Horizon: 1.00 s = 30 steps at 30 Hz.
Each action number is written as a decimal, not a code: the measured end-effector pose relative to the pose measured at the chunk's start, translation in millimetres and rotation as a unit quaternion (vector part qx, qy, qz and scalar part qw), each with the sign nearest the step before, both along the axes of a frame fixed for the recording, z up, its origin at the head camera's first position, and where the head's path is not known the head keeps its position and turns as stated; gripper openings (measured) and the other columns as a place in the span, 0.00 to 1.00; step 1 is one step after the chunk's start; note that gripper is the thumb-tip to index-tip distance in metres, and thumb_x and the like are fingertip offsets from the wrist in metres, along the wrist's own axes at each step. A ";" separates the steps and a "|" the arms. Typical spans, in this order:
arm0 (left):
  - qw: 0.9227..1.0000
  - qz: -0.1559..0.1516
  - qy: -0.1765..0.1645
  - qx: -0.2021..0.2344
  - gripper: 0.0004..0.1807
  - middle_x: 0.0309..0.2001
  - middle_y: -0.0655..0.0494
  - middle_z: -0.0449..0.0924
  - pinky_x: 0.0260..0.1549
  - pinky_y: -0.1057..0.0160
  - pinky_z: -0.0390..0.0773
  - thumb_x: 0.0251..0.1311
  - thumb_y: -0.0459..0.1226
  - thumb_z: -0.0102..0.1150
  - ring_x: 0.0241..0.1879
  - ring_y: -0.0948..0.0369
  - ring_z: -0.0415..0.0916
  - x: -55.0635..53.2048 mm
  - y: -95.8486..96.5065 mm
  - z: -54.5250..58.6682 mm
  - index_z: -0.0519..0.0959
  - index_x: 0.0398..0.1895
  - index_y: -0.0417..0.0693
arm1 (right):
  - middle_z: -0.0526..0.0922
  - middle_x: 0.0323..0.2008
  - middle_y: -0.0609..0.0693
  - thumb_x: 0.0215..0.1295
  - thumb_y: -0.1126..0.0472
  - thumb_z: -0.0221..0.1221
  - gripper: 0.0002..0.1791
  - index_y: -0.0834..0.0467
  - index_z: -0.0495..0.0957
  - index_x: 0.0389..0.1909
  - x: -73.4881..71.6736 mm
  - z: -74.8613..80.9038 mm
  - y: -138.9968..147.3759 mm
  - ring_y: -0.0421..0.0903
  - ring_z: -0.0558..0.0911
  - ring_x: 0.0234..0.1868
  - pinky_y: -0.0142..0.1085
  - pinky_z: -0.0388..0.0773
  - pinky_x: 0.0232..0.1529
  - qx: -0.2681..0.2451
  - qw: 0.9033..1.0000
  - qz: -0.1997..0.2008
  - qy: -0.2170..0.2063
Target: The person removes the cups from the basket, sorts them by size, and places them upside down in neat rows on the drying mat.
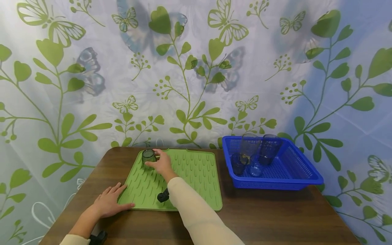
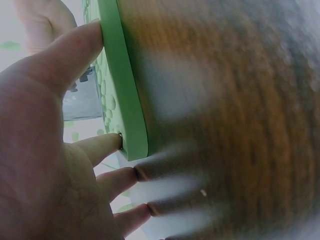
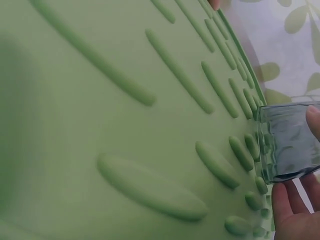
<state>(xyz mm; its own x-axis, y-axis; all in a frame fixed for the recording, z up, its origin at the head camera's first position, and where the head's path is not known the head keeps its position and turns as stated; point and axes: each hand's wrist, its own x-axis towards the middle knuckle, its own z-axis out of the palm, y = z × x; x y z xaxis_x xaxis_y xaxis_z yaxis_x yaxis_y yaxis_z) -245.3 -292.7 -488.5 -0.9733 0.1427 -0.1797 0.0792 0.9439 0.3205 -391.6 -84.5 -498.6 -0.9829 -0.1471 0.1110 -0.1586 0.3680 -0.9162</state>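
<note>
A small grey-tinted glass (image 1: 148,156) stands at the far left corner of the green ridged drying mat (image 1: 190,180). My right hand (image 1: 160,164) grips it from the right side, thumb nearer me and fingers behind. In the right wrist view the glass (image 3: 287,142) has one end right at the mat's ridges, with fingertips on both sides. My left hand (image 1: 108,201) rests at the mat's near left corner with its fingers spread. In the left wrist view its thumb (image 2: 75,50) and index finger lie at the green edge, while other fingertips touch the wooden table.
A blue plastic basket (image 1: 275,185) stands on the right of the brown wooden table (image 1: 266,217). It holds several glasses, among them a tall clear glass (image 1: 249,146) and a dark tall glass (image 1: 269,149). Behind the table hangs a curtain (image 1: 196,85) with green leaves and butterflies.
</note>
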 end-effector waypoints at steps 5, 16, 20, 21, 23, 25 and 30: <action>1.000 0.001 0.002 -0.002 0.57 0.77 0.28 0.54 0.62 0.18 0.53 0.57 0.70 0.61 0.73 0.22 0.49 -0.1 0.5 0.9 0.60 0.78 0.40 | 0.80 0.63 0.51 0.60 0.53 0.74 0.37 0.48 0.74 0.71 -1.8 -2.9 -0.7 0.51 0.81 0.59 0.45 0.83 0.53 -0.012 1.000 -0.001 0.008; 1.000 -0.003 -0.001 -0.006 0.55 0.77 0.28 0.54 0.61 0.18 0.55 0.59 0.68 0.62 0.72 0.22 0.50 2.1 2.1 3.3 0.61 0.78 0.40 | 0.79 0.65 0.51 0.60 0.52 0.74 0.38 0.46 0.73 0.72 -3.1 -7.4 -0.8 0.53 0.80 0.63 0.47 0.83 0.56 -0.013 1.000 -0.004 0.004; 1.000 -0.004 -0.004 -0.003 0.55 0.77 0.27 0.54 0.61 0.18 0.54 0.59 0.68 0.62 0.72 0.22 0.50 1.6 3.1 2.7 0.61 0.78 0.40 | 0.78 0.67 0.52 0.60 0.54 0.74 0.39 0.49 0.72 0.73 -2.0 -8.2 3.0 0.56 0.78 0.65 0.49 0.82 0.59 -0.026 1.000 0.006 -0.001; 1.000 -0.003 -0.004 -0.002 0.55 0.77 0.27 0.54 0.62 0.18 0.54 0.59 0.68 0.62 0.72 0.22 0.49 1.6 3.1 2.3 0.60 0.78 0.40 | 0.78 0.67 0.52 0.60 0.54 0.74 0.39 0.49 0.71 0.73 -1.4 -8.0 4.1 0.57 0.78 0.66 0.50 0.81 0.59 -0.028 1.000 0.009 -0.002; 1.000 0.000 -0.004 0.001 0.56 0.77 0.28 0.53 0.62 0.18 0.53 0.58 0.68 0.62 0.72 0.22 0.49 1.2 3.0 1.5 0.60 0.78 0.40 | 0.78 0.68 0.52 0.60 0.54 0.74 0.39 0.48 0.72 0.72 -0.2 -6.8 6.5 0.57 0.77 0.66 0.49 0.82 0.58 -0.034 0.999 0.012 -0.003; 1.000 0.002 -0.002 0.003 0.57 0.77 0.28 0.53 0.62 0.18 0.53 0.58 0.69 0.62 0.73 0.22 0.49 0.7 2.2 0.5 0.60 0.78 0.40 | 0.77 0.68 0.52 0.60 0.54 0.75 0.38 0.46 0.73 0.72 2.0 -4.8 9.5 0.57 0.78 0.66 0.49 0.82 0.57 -0.041 0.999 0.015 -0.002; 1.000 0.002 -0.001 0.004 0.57 0.77 0.28 0.53 0.62 0.18 0.53 0.57 0.69 0.61 0.73 0.22 0.48 0.3 -0.5 -1.2 0.60 0.78 0.40 | 0.77 0.67 0.56 0.60 0.55 0.75 0.37 0.49 0.73 0.71 8.2 -1.1 19.0 0.59 0.78 0.66 0.49 0.83 0.57 -0.077 0.997 0.031 0.005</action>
